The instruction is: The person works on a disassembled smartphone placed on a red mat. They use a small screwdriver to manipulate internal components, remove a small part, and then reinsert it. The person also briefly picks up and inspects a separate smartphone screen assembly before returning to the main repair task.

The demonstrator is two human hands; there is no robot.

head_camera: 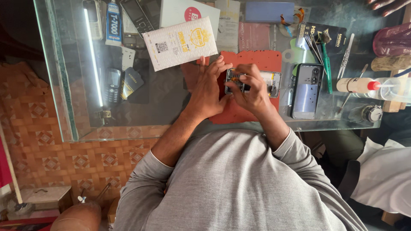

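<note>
An opened phone (267, 82) with its inner parts showing lies on a red work mat (250, 113) on the glass counter. My left hand (209, 87) rests on the phone's left end, fingers spread over it. My right hand (250, 87) presses down on the phone's middle with bent fingers; whether it pinches a small tool or part is hidden. A separate dark phone back cover (306, 90) lies just right of the mat.
A white padded packet (180, 42) lies beyond my left hand. Tweezers and a green tool (326, 60) sit at the back right, with a white squeeze bottle (357, 85) and a small jar (371, 113). Another person's fingers (385, 5) show at the top right. Old phones lie under the glass.
</note>
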